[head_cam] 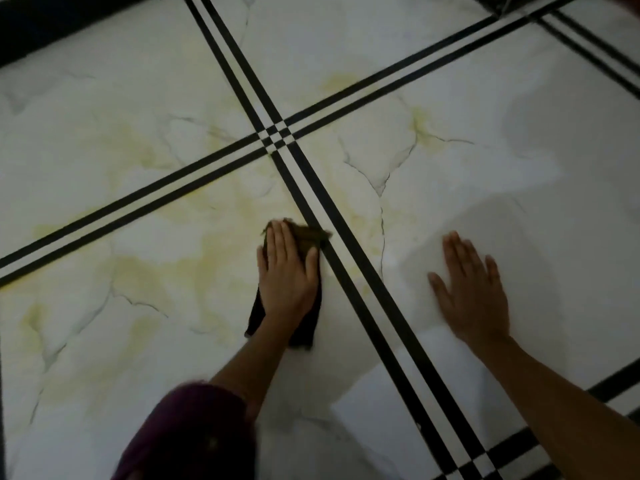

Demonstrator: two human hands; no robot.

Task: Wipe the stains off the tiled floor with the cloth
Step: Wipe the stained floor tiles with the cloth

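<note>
Dark sleeve (pixel 187 434) lowest in view, forearm running up to the left hand (pixel 287 271), which lies flat with fingers extended, pressing the dark cloth (pixel 304 237) onto the tiled floor (pixel 104 341); cloth shows past the fingertips and trails back beside the wrist. Right hand (pixel 471 292) is released, palm down on bare tile, holding nothing, likely bracing. Yellowish stains (pixel 204 261) spread to the left of the cloth hand. Cloth looks soft, light, limp: likely to bunch, so best driven under a spread palm, not pinched.

dark maroon sleeve (pixel 194 427) on the left arm.
</note>
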